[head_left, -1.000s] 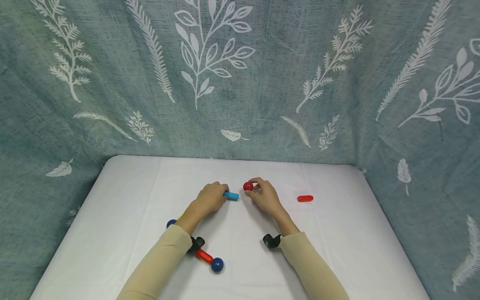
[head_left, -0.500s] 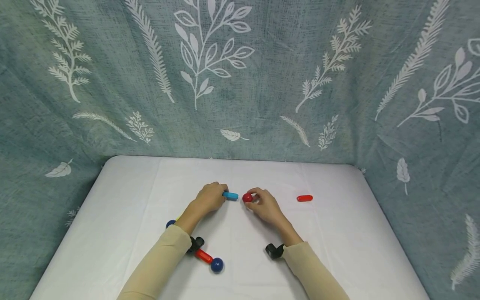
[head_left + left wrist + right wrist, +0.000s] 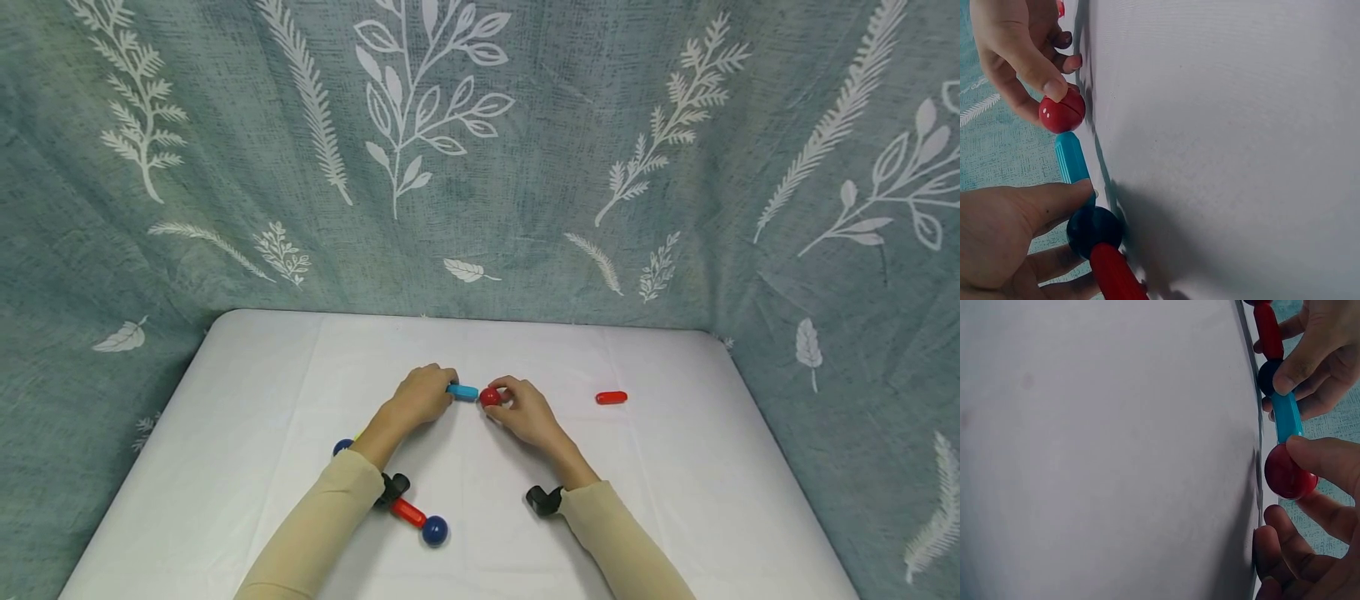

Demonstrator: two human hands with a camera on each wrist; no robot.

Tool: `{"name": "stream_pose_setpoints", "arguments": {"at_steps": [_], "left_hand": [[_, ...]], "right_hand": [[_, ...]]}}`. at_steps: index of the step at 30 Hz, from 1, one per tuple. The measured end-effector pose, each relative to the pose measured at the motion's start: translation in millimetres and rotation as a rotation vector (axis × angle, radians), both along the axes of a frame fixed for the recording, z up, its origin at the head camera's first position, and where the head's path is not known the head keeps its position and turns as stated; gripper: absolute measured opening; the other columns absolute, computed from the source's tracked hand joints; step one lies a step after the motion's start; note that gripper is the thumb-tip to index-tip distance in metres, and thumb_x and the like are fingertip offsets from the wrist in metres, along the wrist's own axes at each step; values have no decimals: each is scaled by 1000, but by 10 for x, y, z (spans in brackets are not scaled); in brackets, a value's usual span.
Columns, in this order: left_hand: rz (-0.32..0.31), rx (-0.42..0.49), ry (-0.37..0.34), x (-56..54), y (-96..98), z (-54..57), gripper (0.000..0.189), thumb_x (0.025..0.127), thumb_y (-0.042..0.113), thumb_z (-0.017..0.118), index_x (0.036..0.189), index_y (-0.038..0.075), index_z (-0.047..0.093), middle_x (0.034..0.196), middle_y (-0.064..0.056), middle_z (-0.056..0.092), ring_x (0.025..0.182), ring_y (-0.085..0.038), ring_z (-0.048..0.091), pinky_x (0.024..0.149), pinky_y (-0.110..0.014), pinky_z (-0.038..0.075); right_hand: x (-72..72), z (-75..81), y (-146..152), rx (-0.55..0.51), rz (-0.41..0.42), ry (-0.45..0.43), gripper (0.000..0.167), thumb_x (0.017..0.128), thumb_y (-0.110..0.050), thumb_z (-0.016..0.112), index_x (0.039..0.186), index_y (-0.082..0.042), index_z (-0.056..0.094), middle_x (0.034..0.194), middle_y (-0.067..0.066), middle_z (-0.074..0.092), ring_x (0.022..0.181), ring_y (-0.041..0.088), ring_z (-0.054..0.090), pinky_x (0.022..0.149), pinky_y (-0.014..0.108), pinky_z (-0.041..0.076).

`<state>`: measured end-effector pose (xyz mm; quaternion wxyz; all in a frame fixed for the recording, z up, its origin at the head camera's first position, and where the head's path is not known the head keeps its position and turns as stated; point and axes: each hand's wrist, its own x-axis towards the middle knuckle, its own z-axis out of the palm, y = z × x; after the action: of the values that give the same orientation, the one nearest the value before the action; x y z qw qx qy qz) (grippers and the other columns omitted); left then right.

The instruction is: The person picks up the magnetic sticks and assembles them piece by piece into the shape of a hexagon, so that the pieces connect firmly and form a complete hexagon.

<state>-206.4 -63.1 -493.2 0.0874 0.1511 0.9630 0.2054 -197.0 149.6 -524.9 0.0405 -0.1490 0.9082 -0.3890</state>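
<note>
My left hand [image 3: 423, 393] pinches a light blue rod [image 3: 464, 392] with the thumb at its lower end, right by a dark blue ball [image 3: 1094, 231]. From that ball a red rod [image 3: 1116, 272] runs on towards the bottom of the left wrist view. Between thumb and finger, my right hand [image 3: 528, 410] holds a glossy red ball [image 3: 490, 397]. In both wrist views the red ball sits right at the free end of the light blue rod, in line with it. In the head view my left hand hides the dark blue ball and its red rod.
A loose red rod [image 3: 611, 397] lies on the white table [image 3: 675, 467] at the right. Nearer, a red rod [image 3: 408, 512] joined to a dark blue ball [image 3: 434, 531] shows beside the left sleeve. Another dark blue ball [image 3: 342, 447] is partly covered by the left forearm.
My right hand has brought the red ball nearer to the person, then left to the end of the light blue rod. My left hand has stayed in place.
</note>
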Motion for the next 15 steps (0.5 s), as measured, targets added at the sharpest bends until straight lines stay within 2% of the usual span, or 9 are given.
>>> {"name": "stream_pose_setpoints", "arguments": {"at_steps": [15], "left_hand": [[-5, -11, -12, 0, -10, -10, 19, 96, 12, 68, 115, 11, 72, 106, -8, 65, 102, -27, 62, 87, -43, 50]], "right_hand": [[19, 9, 36, 12, -10, -20, 40, 90, -20, 76, 127, -9, 65, 95, 7, 62, 74, 17, 53, 66, 34, 45]]}}
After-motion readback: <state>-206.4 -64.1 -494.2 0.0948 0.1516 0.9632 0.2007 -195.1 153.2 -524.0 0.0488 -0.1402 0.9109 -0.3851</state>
